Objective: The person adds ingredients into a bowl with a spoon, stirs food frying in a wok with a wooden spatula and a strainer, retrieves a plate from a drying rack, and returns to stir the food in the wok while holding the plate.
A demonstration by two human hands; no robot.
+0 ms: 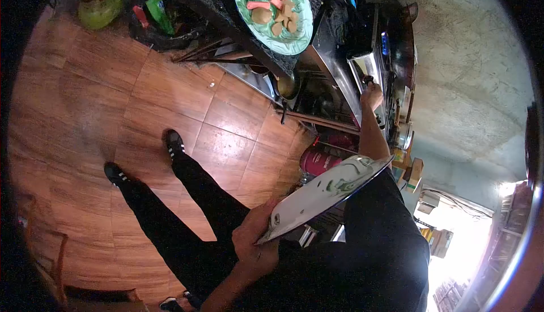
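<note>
My left hand (255, 234) is closed around the near edge of a white plate (309, 201) with green markings, held tilted in front of my body. Out to the right, my right hand (372, 95) has its fingers closed on a dark stove knob (368, 79). That knob sits on the shiny front panel of a stove (359, 65). On the dark counter lies a green and white oval plate (303, 28) carrying pink and brown food pieces (277, 9). Neither hand touches it.
A pan (288, 87) is under the counter. A dark red container (318, 160) stands beyond the held plate. A green gas cylinder (102, 9) and a bright green packet (160, 14) are at upper left. A bare wall (464, 74) rises behind the stove; the floor (153, 96) is tiled.
</note>
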